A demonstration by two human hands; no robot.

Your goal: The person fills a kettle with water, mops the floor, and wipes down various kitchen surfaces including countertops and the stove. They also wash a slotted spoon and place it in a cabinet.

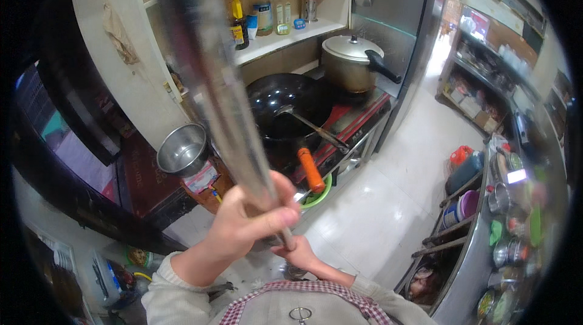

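A long pale pole [241, 143], blurred and very near the camera, slants up to the top left; its dark top part is cut off by the picture's edge. My left hand [248, 215] is wrapped around the pole. Lower down, my right hand [298, 252] grips its bottom end. Beyond the hands a black wok [259, 97] with an orange handle [311, 170] sits on a red gas stove [360, 115]. A metal ladle [319, 130] rests in the wok, its handle over the rim.
A lidded pressure cooker [348, 58] stands at the stove's back right. A steel bowl [183, 149] is left of the wok, and a green basin [321, 195] sits low by the stove. Bottles line a white shelf [291, 36]. On the right runs a counter [460, 275] with bowls.
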